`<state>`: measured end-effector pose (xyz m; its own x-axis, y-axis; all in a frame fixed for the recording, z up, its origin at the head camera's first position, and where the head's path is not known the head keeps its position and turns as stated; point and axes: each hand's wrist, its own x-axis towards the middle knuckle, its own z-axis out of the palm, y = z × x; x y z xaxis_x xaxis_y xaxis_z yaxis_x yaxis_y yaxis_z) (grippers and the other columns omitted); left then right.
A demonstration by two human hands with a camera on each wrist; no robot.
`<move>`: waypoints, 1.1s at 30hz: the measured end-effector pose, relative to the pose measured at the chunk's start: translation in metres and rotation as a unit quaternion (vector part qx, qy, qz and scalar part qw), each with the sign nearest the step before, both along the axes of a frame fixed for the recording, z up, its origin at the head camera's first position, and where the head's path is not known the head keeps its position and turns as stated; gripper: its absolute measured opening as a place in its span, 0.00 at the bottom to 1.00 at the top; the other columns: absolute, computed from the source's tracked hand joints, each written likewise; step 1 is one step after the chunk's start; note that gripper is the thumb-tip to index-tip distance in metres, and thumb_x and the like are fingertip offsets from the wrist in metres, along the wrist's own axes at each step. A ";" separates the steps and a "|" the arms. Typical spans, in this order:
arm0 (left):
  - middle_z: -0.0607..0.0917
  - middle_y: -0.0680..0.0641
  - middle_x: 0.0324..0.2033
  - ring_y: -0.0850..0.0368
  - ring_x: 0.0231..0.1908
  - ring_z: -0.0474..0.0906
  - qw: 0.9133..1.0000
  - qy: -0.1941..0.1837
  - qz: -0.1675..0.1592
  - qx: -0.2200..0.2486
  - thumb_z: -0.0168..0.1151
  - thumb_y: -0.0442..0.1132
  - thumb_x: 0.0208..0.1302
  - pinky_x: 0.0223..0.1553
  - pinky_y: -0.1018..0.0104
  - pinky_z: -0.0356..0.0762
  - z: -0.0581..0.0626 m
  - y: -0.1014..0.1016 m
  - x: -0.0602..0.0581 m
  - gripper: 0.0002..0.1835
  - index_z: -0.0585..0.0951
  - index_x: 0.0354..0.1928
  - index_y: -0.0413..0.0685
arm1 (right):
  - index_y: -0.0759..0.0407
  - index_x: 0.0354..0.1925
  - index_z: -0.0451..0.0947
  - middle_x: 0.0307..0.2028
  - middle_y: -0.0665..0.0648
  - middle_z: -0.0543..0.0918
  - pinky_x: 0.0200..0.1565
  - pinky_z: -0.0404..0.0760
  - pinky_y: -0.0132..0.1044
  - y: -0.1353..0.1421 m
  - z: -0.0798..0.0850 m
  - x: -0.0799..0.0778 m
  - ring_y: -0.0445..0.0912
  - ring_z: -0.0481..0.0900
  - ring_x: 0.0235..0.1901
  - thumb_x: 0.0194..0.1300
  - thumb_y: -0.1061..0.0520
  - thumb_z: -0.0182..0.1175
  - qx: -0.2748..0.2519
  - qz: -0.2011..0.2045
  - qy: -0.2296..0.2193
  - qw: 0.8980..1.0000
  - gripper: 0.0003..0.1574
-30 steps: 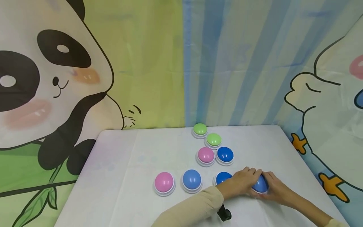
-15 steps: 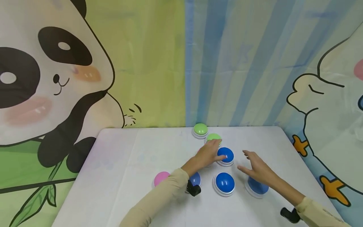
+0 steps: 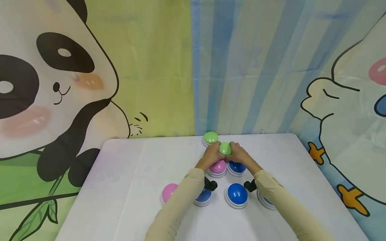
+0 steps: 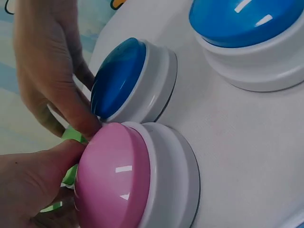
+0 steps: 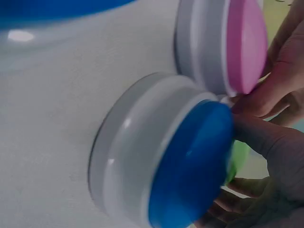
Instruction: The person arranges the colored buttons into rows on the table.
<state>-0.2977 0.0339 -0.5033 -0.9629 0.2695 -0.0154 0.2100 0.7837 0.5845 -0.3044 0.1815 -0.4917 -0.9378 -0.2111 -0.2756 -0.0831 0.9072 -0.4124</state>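
Both hands hold one green dome button (image 3: 224,148) with a white base between them, near the back of the table. The left hand (image 3: 212,154) grips its left side and the right hand (image 3: 240,154) its right side. Just in front of the hands stand a pink button (image 3: 217,166) and a blue button (image 3: 237,167), side by side. In the left wrist view the left thumb lies beside the pink button (image 4: 114,175), with a bit of green behind it. In the right wrist view the right hand (image 5: 280,166) reaches past the blue button (image 5: 194,166), which partly hides the green one.
Another green button (image 3: 210,137) stands at the table's back edge. A front row has a pink button (image 3: 170,192), a blue button (image 3: 203,195), a second blue button (image 3: 237,194) and one more partly under the right sleeve (image 3: 280,194). The white table (image 3: 129,187) meets a printed curtain (image 3: 163,67).
Both hands have left the blue button at the front right and moved back and left to the nearer green button, which they now grip. That blue button stands on the table.
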 end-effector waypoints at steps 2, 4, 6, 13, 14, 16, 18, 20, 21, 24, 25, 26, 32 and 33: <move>0.81 0.41 0.53 0.49 0.53 0.77 1.000 -0.007 0.007 0.025 0.71 0.41 0.53 0.58 0.58 0.75 -0.001 -0.001 0.000 0.32 0.73 0.59 0.38 | 0.74 0.64 0.58 0.55 0.74 0.69 0.60 0.73 0.61 0.000 -0.003 -0.003 0.64 0.74 0.55 0.58 0.49 0.68 -0.006 -0.009 -0.008 1.000 0.48; 0.80 0.41 0.54 0.49 0.54 0.76 0.999 -0.014 0.011 0.037 0.72 0.41 0.54 0.60 0.57 0.74 0.000 -0.002 0.000 0.33 0.72 0.60 0.38 | 0.74 0.63 0.59 0.55 0.73 0.70 0.60 0.73 0.60 0.000 -0.004 -0.005 0.63 0.74 0.54 0.57 0.49 0.69 -0.013 -0.013 -0.010 1.000 0.47; 0.80 0.41 0.55 0.49 0.55 0.76 0.999 -0.013 0.013 0.041 0.72 0.41 0.54 0.61 0.57 0.74 0.000 -0.003 0.000 0.32 0.73 0.60 0.38 | 0.74 0.62 0.61 0.54 0.72 0.70 0.60 0.74 0.59 0.001 -0.004 -0.007 0.62 0.74 0.53 0.57 0.50 0.69 -0.022 -0.015 -0.009 1.000 0.46; 0.80 0.42 0.56 0.50 0.56 0.76 0.999 0.011 0.006 0.040 0.72 0.41 0.55 0.61 0.59 0.74 0.005 -0.001 -0.005 0.33 0.73 0.62 0.40 | 0.74 0.58 0.64 0.50 0.71 0.74 0.57 0.77 0.58 0.008 0.006 -0.007 0.59 0.76 0.48 0.52 0.51 0.72 -0.051 0.002 0.028 0.998 0.45; 0.80 0.41 0.56 0.50 0.57 0.76 0.999 0.015 0.003 0.042 0.72 0.40 0.55 0.62 0.59 0.74 0.007 -0.001 -0.005 0.33 0.72 0.62 0.39 | 0.74 0.57 0.64 0.50 0.71 0.74 0.56 0.77 0.57 0.009 0.009 -0.007 0.59 0.76 0.48 0.52 0.51 0.73 -0.057 0.002 0.034 0.998 0.45; 0.80 0.40 0.56 0.49 0.57 0.76 0.999 0.029 -0.005 0.044 0.72 0.40 0.54 0.61 0.59 0.74 0.013 -0.002 -0.005 0.33 0.72 0.62 0.38 | 0.75 0.57 0.64 0.49 0.71 0.75 0.55 0.78 0.56 0.011 0.013 -0.005 0.59 0.76 0.47 0.52 0.51 0.73 -0.066 0.004 0.049 0.997 0.44; 0.80 0.40 0.56 0.49 0.57 0.76 0.998 0.039 -0.013 0.049 0.72 0.40 0.54 0.62 0.59 0.74 0.018 -0.005 -0.004 0.33 0.73 0.62 0.38 | 0.75 0.56 0.64 0.49 0.71 0.76 0.53 0.79 0.55 0.013 0.016 -0.002 0.59 0.77 0.46 0.52 0.51 0.72 -0.079 0.008 0.066 0.995 0.44; 0.80 0.40 0.57 0.49 0.57 0.76 0.997 0.043 -0.022 0.058 0.73 0.41 0.54 0.61 0.59 0.74 0.023 -0.009 -0.002 0.34 0.73 0.62 0.38 | 0.75 0.56 0.64 0.49 0.71 0.76 0.52 0.79 0.54 0.014 0.018 0.001 0.59 0.77 0.46 0.52 0.52 0.72 -0.091 0.015 0.082 0.992 0.43; 0.80 0.41 0.57 0.49 0.57 0.76 0.997 0.042 -0.027 0.063 0.73 0.42 0.54 0.61 0.59 0.75 0.024 -0.013 0.000 0.34 0.73 0.62 0.39 | 0.75 0.56 0.64 0.49 0.71 0.76 0.52 0.80 0.54 0.014 0.019 0.004 0.59 0.77 0.46 0.52 0.52 0.72 -0.096 0.017 0.087 0.991 0.43; 0.79 0.43 0.58 0.50 0.58 0.75 0.995 0.030 -0.036 0.088 0.74 0.44 0.53 0.60 0.59 0.75 0.028 -0.024 0.006 0.34 0.73 0.62 0.42 | 0.74 0.57 0.64 0.50 0.71 0.75 0.53 0.81 0.53 0.013 0.023 0.013 0.58 0.76 0.48 0.53 0.51 0.72 -0.114 0.025 0.098 0.988 0.44; 0.78 0.44 0.59 0.50 0.58 0.76 0.994 0.027 -0.039 0.100 0.74 0.44 0.53 0.60 0.59 0.76 0.029 -0.028 0.008 0.35 0.73 0.62 0.43 | 0.73 0.58 0.64 0.51 0.71 0.75 0.53 0.81 0.53 0.012 0.024 0.017 0.58 0.76 0.49 0.54 0.50 0.72 -0.119 0.028 0.102 0.987 0.44; 0.78 0.44 0.59 0.50 0.58 0.76 0.992 0.023 -0.044 0.114 0.74 0.45 0.53 0.59 0.60 0.77 0.031 -0.032 0.010 0.35 0.72 0.62 0.44 | 0.72 0.59 0.64 0.52 0.71 0.74 0.53 0.81 0.53 0.010 0.026 0.021 0.59 0.76 0.50 0.54 0.50 0.72 -0.125 0.030 0.106 0.986 0.44; 0.77 0.45 0.58 0.51 0.53 0.81 0.985 0.014 -0.070 0.154 0.74 0.47 0.53 0.51 0.68 0.81 0.037 -0.053 0.022 0.35 0.71 0.62 0.45 | 0.66 0.63 0.62 0.52 0.67 0.71 0.49 0.84 0.49 0.003 0.039 0.041 0.57 0.75 0.50 0.52 0.46 0.73 -0.139 0.038 0.127 0.981 0.49; 0.77 0.45 0.57 0.51 0.51 0.81 0.985 0.013 -0.072 0.155 0.74 0.47 0.53 0.49 0.70 0.82 0.038 -0.055 0.024 0.35 0.72 0.61 0.45 | 0.65 0.63 0.62 0.51 0.66 0.71 0.48 0.85 0.48 0.002 0.040 0.044 0.56 0.75 0.49 0.52 0.45 0.74 -0.141 0.040 0.126 0.981 0.50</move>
<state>-0.2739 -0.0215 -0.4651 -0.9135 0.3908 0.1134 0.3236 0.5289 0.7845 -0.2609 0.1832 -0.4512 -0.9461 -0.3209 0.0434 -0.2809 0.7465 -0.6032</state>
